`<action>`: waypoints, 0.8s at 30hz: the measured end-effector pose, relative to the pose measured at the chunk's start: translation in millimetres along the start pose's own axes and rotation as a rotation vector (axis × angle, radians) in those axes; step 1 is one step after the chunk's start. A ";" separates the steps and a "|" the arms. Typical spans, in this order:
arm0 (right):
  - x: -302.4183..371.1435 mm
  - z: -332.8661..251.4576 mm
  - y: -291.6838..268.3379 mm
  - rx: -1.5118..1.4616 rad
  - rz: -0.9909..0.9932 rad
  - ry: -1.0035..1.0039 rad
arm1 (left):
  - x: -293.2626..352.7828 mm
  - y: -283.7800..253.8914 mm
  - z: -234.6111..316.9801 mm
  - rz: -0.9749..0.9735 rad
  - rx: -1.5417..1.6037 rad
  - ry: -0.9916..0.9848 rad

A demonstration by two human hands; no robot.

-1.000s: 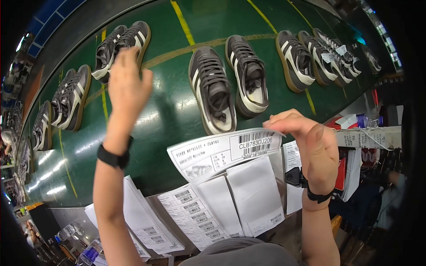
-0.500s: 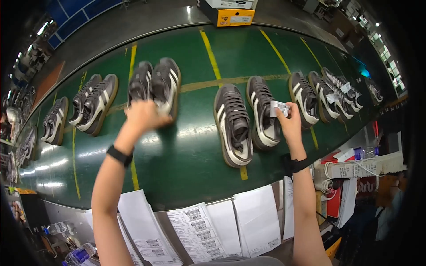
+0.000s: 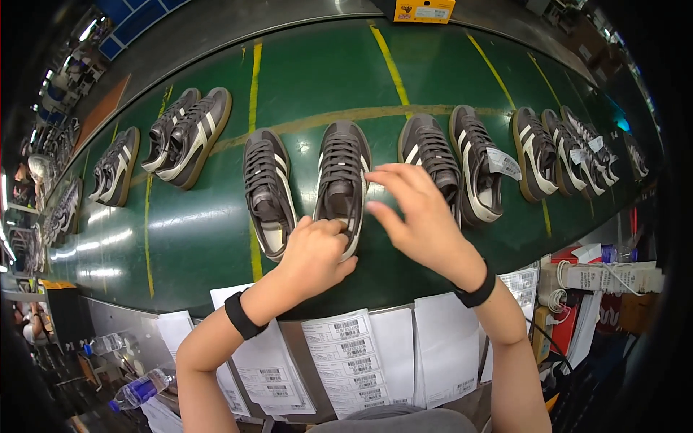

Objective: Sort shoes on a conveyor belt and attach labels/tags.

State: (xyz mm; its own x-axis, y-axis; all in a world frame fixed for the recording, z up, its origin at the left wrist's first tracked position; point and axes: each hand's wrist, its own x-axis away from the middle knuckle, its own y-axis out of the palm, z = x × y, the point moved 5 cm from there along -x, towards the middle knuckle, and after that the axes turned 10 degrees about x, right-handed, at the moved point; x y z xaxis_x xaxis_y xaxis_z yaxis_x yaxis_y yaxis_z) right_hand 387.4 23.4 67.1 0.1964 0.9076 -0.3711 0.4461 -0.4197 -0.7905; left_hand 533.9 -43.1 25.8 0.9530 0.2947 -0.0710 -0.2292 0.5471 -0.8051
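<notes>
A dark grey sneaker (image 3: 342, 155) with white stripes stands on the green belt, toe pointing away. My left hand (image 3: 315, 254) is closed on its heel, fingers curled into the shoe opening and thumb low at the back. My right hand (image 3: 422, 216) is open, its fingers spread beside the sneaker's right side, with nothing in them. To the left stands a matching sneaker (image 3: 266, 180), apart from it. Right of these is another pair, the nearer sneaker (image 3: 429, 144) partly hidden by my right hand. The other sneaker (image 3: 473, 133) carries a white label (image 3: 503, 163).
More sneakers stand in pairs at the left (image 3: 193, 133) and right (image 3: 533, 155) on the green belt (image 3: 195, 252) with yellow lines. Label sheets (image 3: 354, 353) hang along the near edge. A yellow shoe box (image 3: 424, 10) sits beyond the far edge. Bottles (image 3: 141, 388) lie lower left.
My right hand has let go of the white label, now on the sneaker, and moved left. My left hand has gone to the right sneaker's heel. That pair stands nearer and farther apart.
</notes>
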 end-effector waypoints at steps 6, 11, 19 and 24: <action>15.6 -62.3 -5.4 -0.054 -0.287 -0.079 | 30.4 -52.0 105.0 -0.171 0.324 0.043; 24.6 -62.8 -9.3 -0.108 -0.162 -0.107 | 41.0 -56.8 117.3 -0.090 0.366 0.145; 5.7 -31.5 14.7 -0.431 -0.302 0.138 | 37.7 -57.2 115.5 0.029 0.453 -0.084; 9.7 -18.6 35.3 -0.744 -0.572 0.480 | 47.1 -54.8 113.8 0.042 0.452 -0.099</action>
State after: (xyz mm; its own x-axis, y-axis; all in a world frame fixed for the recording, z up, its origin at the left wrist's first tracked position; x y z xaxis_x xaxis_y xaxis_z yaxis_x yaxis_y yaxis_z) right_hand 421.3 17.6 44.7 0.0398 0.9454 0.3234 0.9730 0.0370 -0.2279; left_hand 568.8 29.9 133.6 0.9225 0.3851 -0.0242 -0.3517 0.8133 -0.4635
